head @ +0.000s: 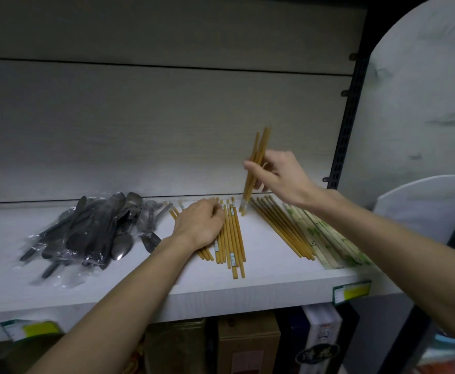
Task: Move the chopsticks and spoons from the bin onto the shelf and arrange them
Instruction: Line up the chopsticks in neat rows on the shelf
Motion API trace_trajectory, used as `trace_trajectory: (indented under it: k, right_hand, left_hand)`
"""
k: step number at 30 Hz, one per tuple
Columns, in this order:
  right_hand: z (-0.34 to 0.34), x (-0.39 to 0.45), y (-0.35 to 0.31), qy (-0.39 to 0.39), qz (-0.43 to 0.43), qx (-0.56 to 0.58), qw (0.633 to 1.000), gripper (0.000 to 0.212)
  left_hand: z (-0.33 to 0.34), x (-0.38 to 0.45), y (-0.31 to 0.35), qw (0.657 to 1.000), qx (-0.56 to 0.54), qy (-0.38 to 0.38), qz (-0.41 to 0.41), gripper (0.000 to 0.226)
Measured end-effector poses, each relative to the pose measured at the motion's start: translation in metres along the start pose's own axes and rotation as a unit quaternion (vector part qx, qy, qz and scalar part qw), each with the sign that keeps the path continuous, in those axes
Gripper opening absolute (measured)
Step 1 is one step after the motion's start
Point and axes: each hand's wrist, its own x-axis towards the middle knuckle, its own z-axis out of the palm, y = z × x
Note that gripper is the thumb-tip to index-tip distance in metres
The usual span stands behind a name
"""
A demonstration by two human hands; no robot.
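On the white shelf (pixel 269 282) lie several yellow wooden chopsticks (pixel 233 238) in a loose row. My left hand (pixel 199 224) rests flat on their left part, fingers curled on them. My right hand (pixel 277 175) holds a small bundle of yellow chopsticks (pixel 257 157) nearly upright, their lower ends touching the shelf near the back. To the right lie darker brown chopsticks (pixel 283 228) and pale green-patterned wrapped chopsticks (pixel 326 238). A heap of metal spoons in clear plastic wrap (pixel 97 228) sits on the shelf's left. No bin is visible.
A pale panel forms the shelf's back wall (pixel 167 130). A black slotted upright (pixel 347 117) stands at the right end. Price tags (pixel 352 291) hang on the front edge. Boxes (pixel 248 344) stand on the level below. A white curved object (pixel 423 206) is at the right.
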Motion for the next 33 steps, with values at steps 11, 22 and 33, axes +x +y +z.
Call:
trace_trajectory:
  k: [11,22,33]
  right_hand:
    - [0.01,-0.056,0.018,-0.211,-0.08,-0.223,0.948,0.033]
    - [0.016,-0.035,-0.001,-0.258,-0.06,-0.328,0.907,0.041]
    - [0.012,-0.016,-0.007,-0.288,0.012,-0.297,0.91,0.035]
  left_hand:
    - [-0.002,0.0,-0.001,1.0,0.003,-0.002,-0.01,0.031]
    - [-0.004,-0.002,-0.004,0.999,-0.022,0.008,-0.021,0.027]
    - [-0.003,0.001,-0.008,1.0,-0.027,0.009,-0.009,0.03]
